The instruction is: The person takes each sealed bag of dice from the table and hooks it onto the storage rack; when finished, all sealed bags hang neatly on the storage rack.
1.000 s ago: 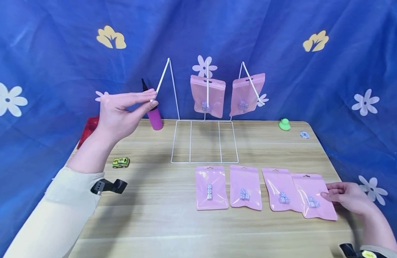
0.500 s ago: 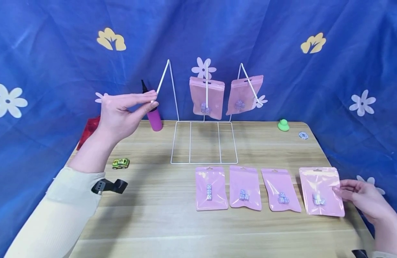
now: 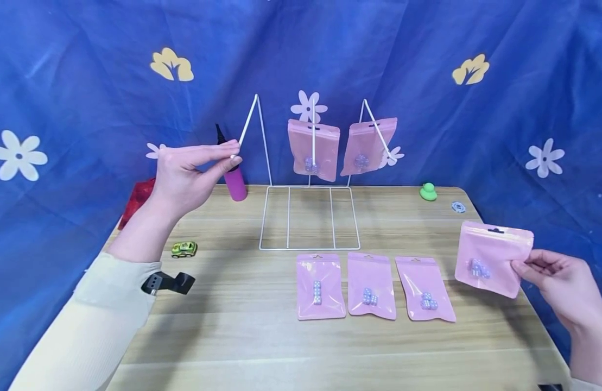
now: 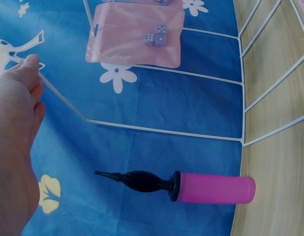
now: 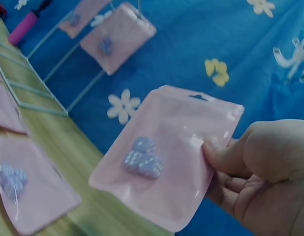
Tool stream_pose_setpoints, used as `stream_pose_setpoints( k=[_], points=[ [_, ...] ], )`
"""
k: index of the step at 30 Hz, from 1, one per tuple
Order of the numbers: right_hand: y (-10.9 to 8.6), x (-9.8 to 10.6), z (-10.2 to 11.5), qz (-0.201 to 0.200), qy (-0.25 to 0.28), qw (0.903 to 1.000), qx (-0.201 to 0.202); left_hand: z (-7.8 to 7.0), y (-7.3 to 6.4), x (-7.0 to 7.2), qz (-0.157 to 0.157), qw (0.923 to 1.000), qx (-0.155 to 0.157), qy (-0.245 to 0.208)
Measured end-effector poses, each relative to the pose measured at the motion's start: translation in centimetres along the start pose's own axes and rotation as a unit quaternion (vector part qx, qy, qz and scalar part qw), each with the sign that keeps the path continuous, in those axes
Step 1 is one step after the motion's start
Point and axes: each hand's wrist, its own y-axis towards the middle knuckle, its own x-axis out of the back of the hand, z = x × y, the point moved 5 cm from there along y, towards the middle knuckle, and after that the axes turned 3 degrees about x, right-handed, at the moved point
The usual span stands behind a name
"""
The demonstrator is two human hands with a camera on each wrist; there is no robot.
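Observation:
My right hand (image 3: 564,282) pinches the right edge of a pink zip bag (image 3: 493,255) with dice in it, held above the table's right side. In the right wrist view, thumb and fingers clasp that bag (image 5: 162,162) and its hang hole shows at the top. My left hand (image 3: 188,174) pinches the tip of the left prong of a white wire rack (image 3: 261,217). Two pink bags hang from the other prongs, one in the middle (image 3: 325,141) and one on the right (image 3: 374,138). Three more bags lie in a row before the rack, including the rightmost one (image 3: 420,279).
Behind the left prong stands a pink hand pump (image 3: 236,184) with a black nozzle. A green toy car (image 3: 184,250) and a red object (image 3: 137,201) are at left. At the back right sit a green duck (image 3: 428,191) and a poker chip (image 3: 458,207).
My right hand has lifted the rightmost bag off the table, away from its neighbour, moving it up and slightly right. My left hand stays at the prong tip.

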Motion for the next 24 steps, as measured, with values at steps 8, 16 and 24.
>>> stream_pose_setpoints(
  k=[8, 16, 24],
  points=[
    [1.0, -1.9, 4.4, -0.058, 0.230, 0.9701, 0.054, 0.3, -0.2, -0.1, -0.017, 0.9995, 0.025, -0.009],
    [2.3, -4.7, 9.0, -0.044, 0.288, 0.9508, 0.104, 0.3, -0.1, 0.0, -0.003, 0.9999, -0.001, 0.012],
    [2.8, -8.2, 12.5, -0.013, 0.295, 0.9484, 0.114, 0.4, -0.2, 0.0, -0.007, 0.9999, -0.006, 0.007]
  ],
)
